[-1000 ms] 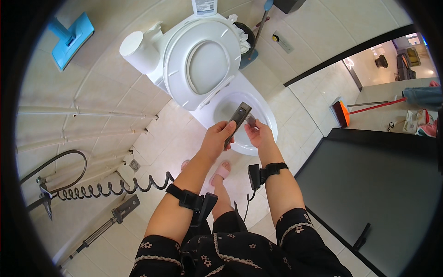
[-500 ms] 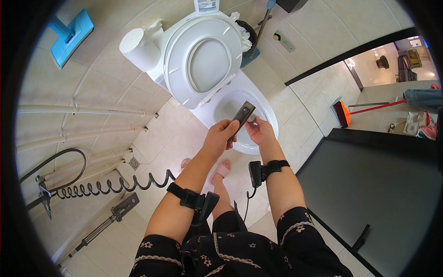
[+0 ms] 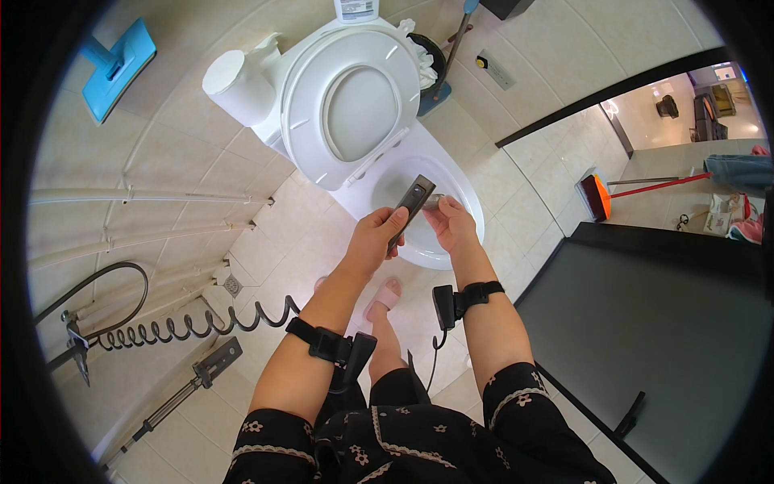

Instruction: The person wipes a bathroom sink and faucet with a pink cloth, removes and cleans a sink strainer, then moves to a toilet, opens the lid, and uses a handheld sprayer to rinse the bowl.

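In my left hand (image 3: pixel 377 239) is a long, flat, dark grey bar-shaped fitting (image 3: pixel 417 198), tilted up to the right, with the thumb along its face. What kind of fitting it is cannot be made out. My right hand (image 3: pixel 453 224), its fingers pinched, holds a small silvery metal piece (image 3: pixel 434 201) against the right side of the fitting. Both hands are over the open bowl of a white toilet (image 3: pixel 469 181). The toilet lid and seat (image 3: pixel 310 121) are raised. Wrapped fingers hide the lower end of the fitting.
A white paper roll (image 3: pixel 234 77) and a white bottle (image 3: pixel 356 10) stand behind the lid. A black bin (image 3: pixel 439 60) is beside the toilet. On the left are a coiled black hose (image 3: pixel 201 328) and pipes (image 3: pixel 161 196). A dark door (image 3: pixel 653 323) fills the right.
The silvery piece now sticks out sideways between the fitting and my right fingers, showing more of its length. Both hands have shifted slightly left in the picture, along with the background.
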`<state>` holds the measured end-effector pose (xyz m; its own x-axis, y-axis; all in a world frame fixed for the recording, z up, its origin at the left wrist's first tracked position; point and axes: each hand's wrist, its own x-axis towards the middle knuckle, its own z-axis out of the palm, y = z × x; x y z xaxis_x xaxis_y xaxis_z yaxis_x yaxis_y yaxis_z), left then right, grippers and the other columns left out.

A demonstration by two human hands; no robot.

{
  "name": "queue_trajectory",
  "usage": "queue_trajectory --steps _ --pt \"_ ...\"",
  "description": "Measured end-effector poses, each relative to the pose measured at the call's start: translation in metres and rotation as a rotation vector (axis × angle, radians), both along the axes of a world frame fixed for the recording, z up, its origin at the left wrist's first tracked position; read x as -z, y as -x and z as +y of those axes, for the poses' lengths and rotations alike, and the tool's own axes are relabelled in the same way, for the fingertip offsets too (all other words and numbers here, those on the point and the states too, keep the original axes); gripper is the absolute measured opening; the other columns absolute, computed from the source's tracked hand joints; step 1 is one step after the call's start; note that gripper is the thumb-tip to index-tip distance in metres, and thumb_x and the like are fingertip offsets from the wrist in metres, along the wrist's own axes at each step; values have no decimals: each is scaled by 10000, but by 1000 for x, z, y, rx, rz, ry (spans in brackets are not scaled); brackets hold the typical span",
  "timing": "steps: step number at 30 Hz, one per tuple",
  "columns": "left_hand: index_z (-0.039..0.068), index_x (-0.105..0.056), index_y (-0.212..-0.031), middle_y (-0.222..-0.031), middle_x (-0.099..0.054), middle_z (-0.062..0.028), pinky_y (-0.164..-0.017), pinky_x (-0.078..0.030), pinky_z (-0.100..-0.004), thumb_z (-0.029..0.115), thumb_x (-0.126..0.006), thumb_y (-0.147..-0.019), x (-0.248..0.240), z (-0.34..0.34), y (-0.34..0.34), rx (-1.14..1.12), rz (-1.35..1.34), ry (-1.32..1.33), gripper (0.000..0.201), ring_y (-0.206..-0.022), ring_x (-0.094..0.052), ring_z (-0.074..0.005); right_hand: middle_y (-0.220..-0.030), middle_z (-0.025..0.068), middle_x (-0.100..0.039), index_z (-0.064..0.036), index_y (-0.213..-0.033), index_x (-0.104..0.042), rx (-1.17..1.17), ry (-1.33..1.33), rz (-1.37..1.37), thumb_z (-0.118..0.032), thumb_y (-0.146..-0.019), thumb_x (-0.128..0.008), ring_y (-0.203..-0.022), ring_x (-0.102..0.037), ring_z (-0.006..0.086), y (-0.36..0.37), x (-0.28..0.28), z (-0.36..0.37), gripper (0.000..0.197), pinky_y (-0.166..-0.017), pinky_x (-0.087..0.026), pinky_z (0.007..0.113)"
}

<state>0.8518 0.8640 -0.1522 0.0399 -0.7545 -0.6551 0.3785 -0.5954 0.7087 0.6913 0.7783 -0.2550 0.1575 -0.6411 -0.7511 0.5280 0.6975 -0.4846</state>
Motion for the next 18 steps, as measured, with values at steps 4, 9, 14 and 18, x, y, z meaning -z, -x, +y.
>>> queue_trajectory --steps 4,9,14,18 --pt "64 -546 -836 -630 -520 -10 -452 -375 -205 427 -531 -883 -2 -7 -3 7 -16 13 367 -484 -467 -77 -1087 104 -515 2 -1316 -318 -90 161 145 32 -818 -562 -966 -560 212 1 0 0 555 -878 -495 336" --pt "64 -544 -834 -630 -520 -10 -454 -373 -203 430 -528 -884 -2 -8 -2 3 -28 7 370 -487 -467 -77 -1095 96 -510 -24 -1349 -298 -369 467 372 63 -770 -587 -970 -546 193 0 0 -2 653 -840 -484 291" --pt "64 -544 -840 -633 -522 -9 -458 -373 -201 432 -527 -885 -2 -10 -2 4 -26 11 370 -492 -469 -74 -1042 91 -554 -84 -1366 -317 -598 743 716 39 -710 -650 -908 -555 165 -2 1 -5 747 -773 -477 271" --pt "64 -546 -852 -636 -523 -7 -457 -374 -201 430 -526 -885 -1 -7 -5 7 -18 5 368 -492 -471 -73 -970 106 -577 -76 -1407 -229 -497 451 454 -19 -741 -644 -822 -565 170 -13 -12 -1 787 -722 -483 301"
